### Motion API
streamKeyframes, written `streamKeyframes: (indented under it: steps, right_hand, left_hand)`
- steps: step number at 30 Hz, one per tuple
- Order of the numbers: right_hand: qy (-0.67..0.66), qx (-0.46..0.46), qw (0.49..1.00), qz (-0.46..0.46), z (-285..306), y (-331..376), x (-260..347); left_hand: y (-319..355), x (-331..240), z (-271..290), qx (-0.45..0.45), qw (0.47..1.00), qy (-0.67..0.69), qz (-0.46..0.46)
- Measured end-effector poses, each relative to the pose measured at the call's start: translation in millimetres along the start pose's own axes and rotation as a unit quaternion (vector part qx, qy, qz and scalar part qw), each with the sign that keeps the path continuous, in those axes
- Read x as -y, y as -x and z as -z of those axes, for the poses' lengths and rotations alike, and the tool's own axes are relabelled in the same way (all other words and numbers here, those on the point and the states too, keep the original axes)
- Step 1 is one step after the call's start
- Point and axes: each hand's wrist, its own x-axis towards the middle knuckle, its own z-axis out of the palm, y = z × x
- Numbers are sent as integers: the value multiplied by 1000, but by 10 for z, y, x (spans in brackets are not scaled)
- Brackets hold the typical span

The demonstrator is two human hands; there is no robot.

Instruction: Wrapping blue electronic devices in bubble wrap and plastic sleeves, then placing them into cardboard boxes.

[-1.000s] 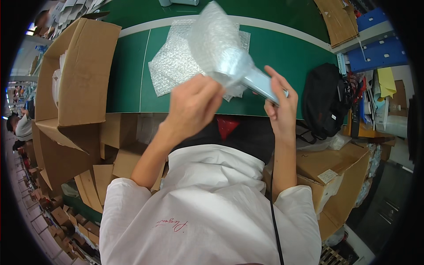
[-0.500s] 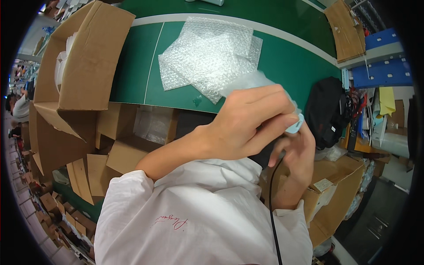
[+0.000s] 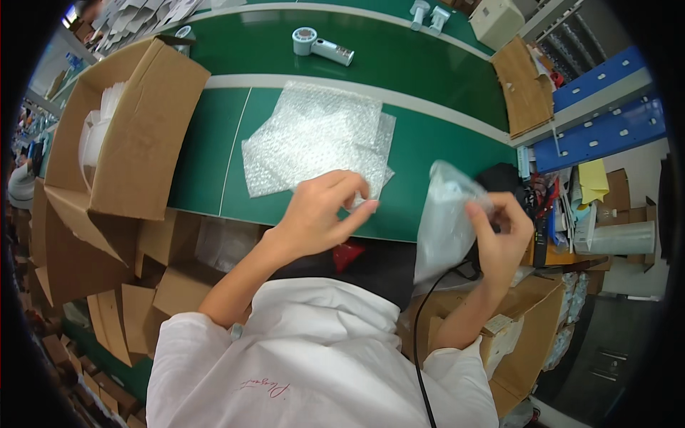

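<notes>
My right hand pinches the upper side of a translucent plastic bag, which hangs over the table's near edge. Something pale blue shows blurred through the plastic; its full shape is hidden. My left hand is at the near edge of the bubble wrap sheets, with thumb and fingers closed around an edge of the wrap. Those sheets lie overlapping, flat on the green table. Farther off, a light blue handheld fan lies on the green belt.
A tall cardboard box with white items stands at the left. Open cartons are below it, and another carton is by my right arm. A black cable runs down my front. More pale blue devices stand at the back.
My hands have moved apart. The bag with the pale blue item is now in my right hand alone, while my left hand has gone to the bubble wrap. The view has shifted, showing the fan.
</notes>
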Motion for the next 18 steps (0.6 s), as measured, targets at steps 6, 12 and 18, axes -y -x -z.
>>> streamKeyframes:
  steps: [6, 12, 18]
  right_hand:
    - [-32, -96, 995, 10, -122, -643, -625]
    - [-8, -157, 987, -35, -196, -537, -1268]
    - [-3, -131, 987, -98, -66, -10, -1479]
  left_hand:
    - [226, 533, -150, -22, 973, -231, 0]
    - [360, 748, -209, -27, 972, -232, 0]
    - [513, 841, -62, -31, 995, -87, 35]
